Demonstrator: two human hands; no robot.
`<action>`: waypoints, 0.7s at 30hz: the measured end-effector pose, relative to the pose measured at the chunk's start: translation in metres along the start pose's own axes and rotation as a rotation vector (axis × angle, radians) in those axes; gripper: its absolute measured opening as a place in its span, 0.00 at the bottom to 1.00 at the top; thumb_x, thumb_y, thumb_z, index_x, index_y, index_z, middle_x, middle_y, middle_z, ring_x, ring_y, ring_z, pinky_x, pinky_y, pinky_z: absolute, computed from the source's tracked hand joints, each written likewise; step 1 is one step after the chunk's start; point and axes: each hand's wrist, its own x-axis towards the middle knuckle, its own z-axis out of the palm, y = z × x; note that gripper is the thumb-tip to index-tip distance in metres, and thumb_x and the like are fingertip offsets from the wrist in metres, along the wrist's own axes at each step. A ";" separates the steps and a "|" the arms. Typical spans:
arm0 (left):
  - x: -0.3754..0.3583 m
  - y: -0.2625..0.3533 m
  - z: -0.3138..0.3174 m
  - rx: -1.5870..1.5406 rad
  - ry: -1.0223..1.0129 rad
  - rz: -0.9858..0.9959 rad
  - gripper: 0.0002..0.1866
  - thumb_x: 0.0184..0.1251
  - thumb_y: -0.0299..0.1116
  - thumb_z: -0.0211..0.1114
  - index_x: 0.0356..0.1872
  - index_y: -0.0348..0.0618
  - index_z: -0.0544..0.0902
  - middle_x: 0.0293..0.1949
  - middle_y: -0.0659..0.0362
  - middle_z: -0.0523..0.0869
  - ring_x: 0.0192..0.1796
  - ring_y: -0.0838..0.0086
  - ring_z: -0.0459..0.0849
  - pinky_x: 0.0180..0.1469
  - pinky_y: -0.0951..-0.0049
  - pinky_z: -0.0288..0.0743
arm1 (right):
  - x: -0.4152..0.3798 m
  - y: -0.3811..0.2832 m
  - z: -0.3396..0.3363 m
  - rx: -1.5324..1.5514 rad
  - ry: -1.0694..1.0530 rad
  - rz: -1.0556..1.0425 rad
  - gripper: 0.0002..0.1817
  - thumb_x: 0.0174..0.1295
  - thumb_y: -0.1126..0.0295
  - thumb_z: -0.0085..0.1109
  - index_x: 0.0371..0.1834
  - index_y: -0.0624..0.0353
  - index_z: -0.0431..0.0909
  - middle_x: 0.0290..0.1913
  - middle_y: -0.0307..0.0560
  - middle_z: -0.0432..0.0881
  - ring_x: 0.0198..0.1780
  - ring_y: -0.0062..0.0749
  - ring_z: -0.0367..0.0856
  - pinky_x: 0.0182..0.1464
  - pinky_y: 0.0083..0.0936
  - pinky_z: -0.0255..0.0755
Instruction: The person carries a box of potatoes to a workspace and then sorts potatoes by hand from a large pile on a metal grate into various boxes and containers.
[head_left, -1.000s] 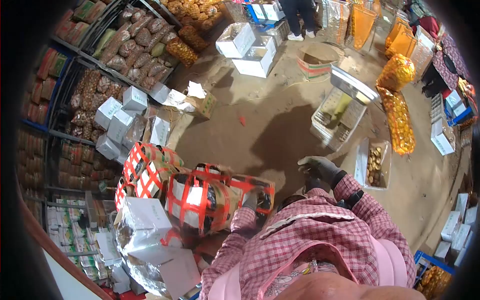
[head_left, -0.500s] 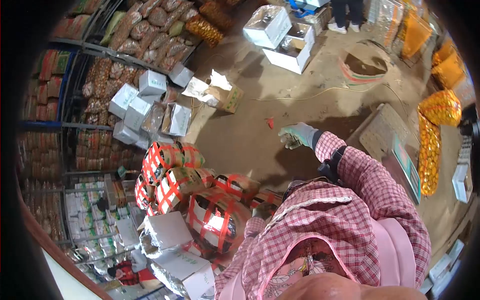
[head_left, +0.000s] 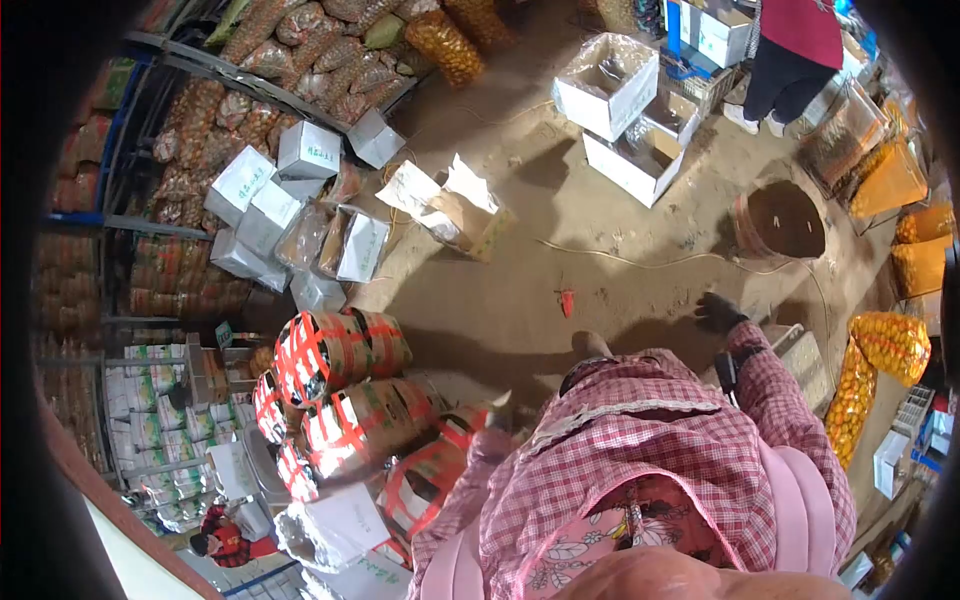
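Observation:
My right hand (head_left: 718,313), in a dark-looking glove, is stretched out over the bare floor with its fingers apart and nothing in it. A grey platform (head_left: 800,365) lies just below and right of that hand, partly behind my sleeve. My left hand (head_left: 497,412) is low beside my body, near the packages bound with red tape (head_left: 440,475); only a small, blurred part of it shows, and its fingers cannot be made out. A small red object (head_left: 567,303) lies on the floor ahead of me.
An open carton (head_left: 465,240) and white boxes (head_left: 310,150) stand at the left. Ahead are open white boxes (head_left: 605,105), a round bin (head_left: 750,228) and a person in dark trousers (head_left: 785,75). A filled yellow net bag (head_left: 850,400) is at the right. A cable crosses the floor.
My right hand has moved right and away from the red object, and its glove now looks dark in shadow. The view has shifted, showing more of the other person.

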 end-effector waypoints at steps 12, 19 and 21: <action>0.039 0.412 0.104 0.059 0.068 0.190 0.14 0.68 0.41 0.66 0.46 0.44 0.87 0.31 0.51 0.88 0.27 0.66 0.86 0.32 0.65 0.83 | 0.116 -0.113 0.034 0.153 0.276 0.104 0.16 0.69 0.54 0.59 0.43 0.56 0.79 0.32 0.49 0.81 0.29 0.47 0.80 0.33 0.48 0.79; 0.179 0.461 0.037 -0.214 -0.089 -0.053 0.18 0.71 0.45 0.64 0.54 0.47 0.84 0.37 0.54 0.87 0.35 0.64 0.86 0.38 0.62 0.83 | 0.202 -0.379 0.250 -0.065 0.055 -0.106 0.15 0.69 0.58 0.60 0.46 0.58 0.82 0.35 0.50 0.85 0.30 0.44 0.86 0.33 0.43 0.84; 0.185 0.494 0.015 -0.561 -0.555 -0.092 0.18 0.71 0.46 0.64 0.54 0.48 0.83 0.39 0.56 0.87 0.36 0.63 0.87 0.38 0.62 0.83 | 0.225 -0.448 0.319 -0.204 -0.003 -0.143 0.17 0.68 0.57 0.62 0.49 0.60 0.83 0.36 0.49 0.86 0.35 0.40 0.88 0.35 0.40 0.85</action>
